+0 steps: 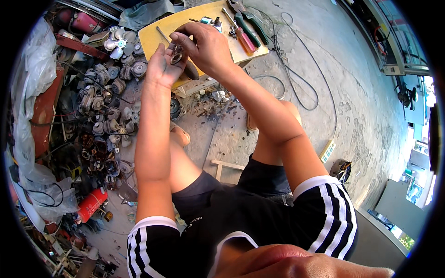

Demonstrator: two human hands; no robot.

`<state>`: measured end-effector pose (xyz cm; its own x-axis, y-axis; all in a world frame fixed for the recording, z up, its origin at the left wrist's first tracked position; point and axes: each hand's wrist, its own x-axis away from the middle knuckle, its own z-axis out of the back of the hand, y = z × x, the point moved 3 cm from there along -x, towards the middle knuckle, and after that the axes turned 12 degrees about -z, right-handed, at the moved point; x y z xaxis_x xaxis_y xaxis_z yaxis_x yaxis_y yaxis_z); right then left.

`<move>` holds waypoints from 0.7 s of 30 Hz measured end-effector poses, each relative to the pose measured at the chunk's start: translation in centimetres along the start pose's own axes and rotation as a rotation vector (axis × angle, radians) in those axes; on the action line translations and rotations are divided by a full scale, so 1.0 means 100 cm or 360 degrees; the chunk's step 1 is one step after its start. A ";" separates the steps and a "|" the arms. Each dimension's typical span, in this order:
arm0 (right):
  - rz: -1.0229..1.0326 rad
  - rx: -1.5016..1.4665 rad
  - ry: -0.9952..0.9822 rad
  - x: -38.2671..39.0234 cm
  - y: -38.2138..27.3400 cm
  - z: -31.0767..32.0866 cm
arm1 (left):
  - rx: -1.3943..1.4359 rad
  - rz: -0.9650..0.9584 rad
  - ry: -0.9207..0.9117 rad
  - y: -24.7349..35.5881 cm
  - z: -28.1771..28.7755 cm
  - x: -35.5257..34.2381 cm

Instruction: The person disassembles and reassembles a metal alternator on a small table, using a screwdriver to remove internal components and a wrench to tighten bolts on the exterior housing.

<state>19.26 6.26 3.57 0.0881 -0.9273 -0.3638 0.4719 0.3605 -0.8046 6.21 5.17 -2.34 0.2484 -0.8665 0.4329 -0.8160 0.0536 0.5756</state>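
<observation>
Over the front of a yellow wooden table (155,28), my left hand (162,68) is palm up, its fingers closed around a small round dark metal part (176,55) with a hole in it. My right hand (206,48) comes over from the right, thumb and fingertips pinched just above that part. What the pinch holds is hidden. A dark rounded piece (191,71) shows below the hands at the table edge. Beside my right hand lie a screwdriver with a red clear handle (245,41) and green-handled pliers (252,28).
Many old small motors (104,92) are heaped on the left, with a fan blade (118,42) among them. A red box-shaped object (92,205) sits lower left. A black cable (306,55) loops across the concrete floor to a power strip (327,151).
</observation>
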 end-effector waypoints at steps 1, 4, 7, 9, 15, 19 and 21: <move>-0.0029 -0.0003 0.0032 -0.002 0.004 0.001 | 0.0124 0.0054 0.0037 -0.001 -0.001 0.000; -0.0141 0.0526 0.0152 -0.022 0.039 0.023 | 0.0687 0.0389 -0.0142 -0.005 0.016 -0.028; -0.0107 0.1224 -0.0025 -0.029 0.089 0.043 | 0.1038 0.0637 -0.0357 -0.003 0.022 -0.033; -0.0064 0.1292 -0.0205 -0.029 0.104 0.052 | 0.0883 0.0515 -0.0319 -0.003 0.016 -0.024; 0.0155 0.1206 -0.0316 -0.026 0.117 0.048 | 0.0570 0.0471 -0.0227 -0.014 -0.005 -0.003; 0.0200 0.1206 -0.0281 -0.026 0.117 0.047 | 0.0390 0.0419 -0.0334 -0.026 -0.007 -0.008; 0.0185 0.1255 -0.0291 -0.026 0.119 0.045 | 0.0345 0.0400 -0.0287 -0.030 -0.012 -0.005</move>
<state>28.62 12.53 -2.98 0.2841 -0.9147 -0.2874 0.9234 0.3417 -0.1748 9.15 6.05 -3.49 -0.0539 -0.9142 0.4018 -0.9362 0.1863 0.2982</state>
